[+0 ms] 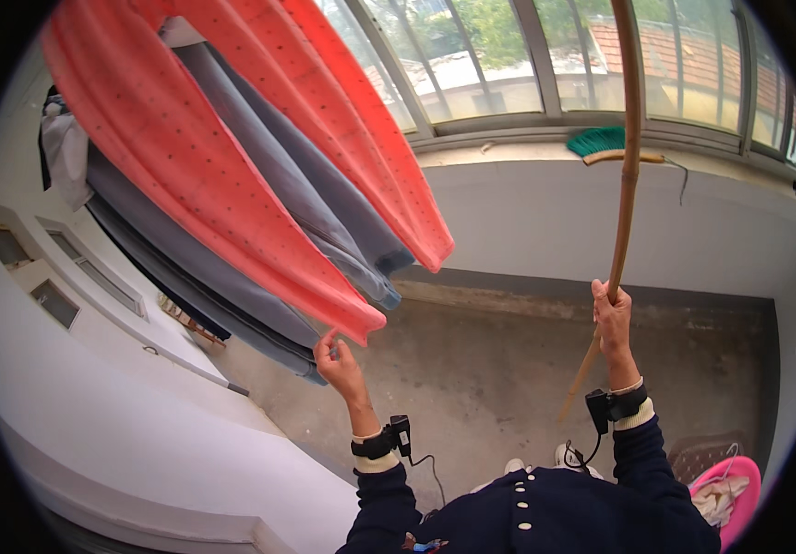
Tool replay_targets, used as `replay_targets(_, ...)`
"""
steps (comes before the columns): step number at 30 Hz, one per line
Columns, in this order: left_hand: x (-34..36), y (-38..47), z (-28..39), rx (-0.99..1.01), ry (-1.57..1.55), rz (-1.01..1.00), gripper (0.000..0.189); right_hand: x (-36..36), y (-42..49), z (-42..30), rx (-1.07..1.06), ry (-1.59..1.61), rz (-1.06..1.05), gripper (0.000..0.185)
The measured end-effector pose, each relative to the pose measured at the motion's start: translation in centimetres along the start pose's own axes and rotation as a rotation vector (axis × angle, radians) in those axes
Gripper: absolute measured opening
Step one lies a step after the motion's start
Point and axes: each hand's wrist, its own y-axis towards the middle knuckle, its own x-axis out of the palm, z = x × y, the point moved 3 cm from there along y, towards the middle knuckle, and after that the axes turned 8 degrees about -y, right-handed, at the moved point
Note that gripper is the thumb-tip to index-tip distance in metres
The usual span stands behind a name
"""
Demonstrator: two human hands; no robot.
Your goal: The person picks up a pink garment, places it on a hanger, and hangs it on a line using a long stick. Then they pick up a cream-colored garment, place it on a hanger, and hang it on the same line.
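My right hand [612,322] is wrapped around a long bamboo pole [627,187], which rises past the window and slants down behind the hand toward the floor. At the lower hem of red dotted trousers [225,201], my left hand [339,370] has its fingers bent, with a fingertip against the fabric. Whether those fingers pinch the cloth is unclear. The red legs hang from above at the upper left; their top runs out of view. Grey-blue trousers [287,173] hang between and behind them, and darker grey trousers [231,277] are close beside my left hand.
A green-bristled brush [598,140] lies on the windowsill [508,154] behind the pole. At lower right, a pink basin [751,498] holds pale cloth and a hanger [723,471]. White walls border the concrete floor [467,374]. Both wrists wear black straps with cabled devices.
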Motion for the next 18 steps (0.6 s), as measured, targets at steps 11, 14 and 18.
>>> replay_targets(11,8.1,-3.2,-0.1,0.226,-0.270,-0.224,0.047,-15.1,-11.8,0.5,0.009,-0.454,0.420,0.041)
replay_targets(14,11.5,2.1,5.1,0.460,-0.201,-0.231,0.066,-18.2,-15.1,0.3,0.017,-0.684,0.492,0.038)
replay_targets(18,9.9,8.6,11.8,0.862,-0.106,0.113,0.072,-19.7,-17.3,-0.8,0.064,-0.648,0.606,0.034)
